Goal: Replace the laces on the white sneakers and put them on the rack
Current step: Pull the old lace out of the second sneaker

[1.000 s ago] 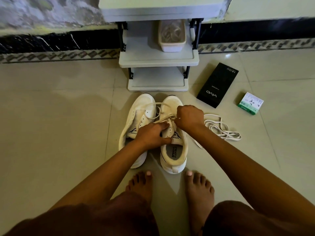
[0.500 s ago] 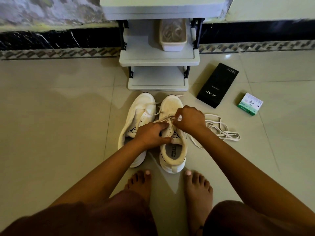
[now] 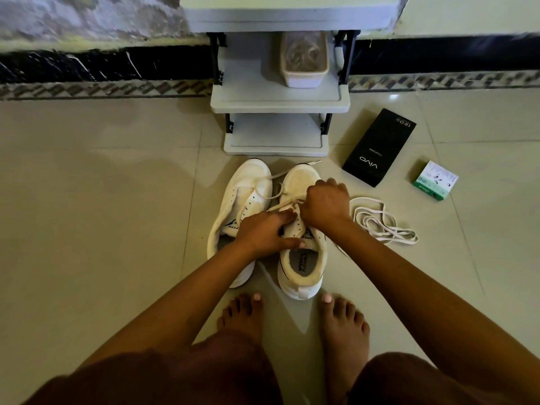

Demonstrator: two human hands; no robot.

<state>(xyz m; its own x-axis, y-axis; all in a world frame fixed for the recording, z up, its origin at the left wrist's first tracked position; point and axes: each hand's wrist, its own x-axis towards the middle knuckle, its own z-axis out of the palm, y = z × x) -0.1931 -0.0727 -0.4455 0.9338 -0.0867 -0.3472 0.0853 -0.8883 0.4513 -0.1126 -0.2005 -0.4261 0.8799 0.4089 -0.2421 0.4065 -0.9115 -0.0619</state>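
Observation:
Two white sneakers stand side by side on the tiled floor in front of me. The left sneaker (image 3: 239, 206) has no lace in its eyelets. On the right sneaker (image 3: 301, 258) my left hand (image 3: 264, 232) holds the tongue and eyelet flap, thumb across the collar. My right hand (image 3: 325, 204) is curled over the shoe's front, pinching the white lace (image 3: 280, 200) that runs across the eyelets. The lace's loose end (image 3: 314, 163) trails past the toe. A loose white lace (image 3: 380, 222) lies coiled on the floor to the right. The grey shoe rack (image 3: 277, 103) stands behind the shoes.
A pale plastic tub (image 3: 304, 58) sits on the rack's middle shelf. A black phone box (image 3: 378, 147) and a small green-and-white box (image 3: 435, 180) lie on the floor to the right. My bare feet (image 3: 343, 328) are just behind the sneakers.
My right hand has shifted slightly forward over the right sneaker's front, drawing the lace. The lace end now lies beyond the toe. The left hand has stayed on the tongue.

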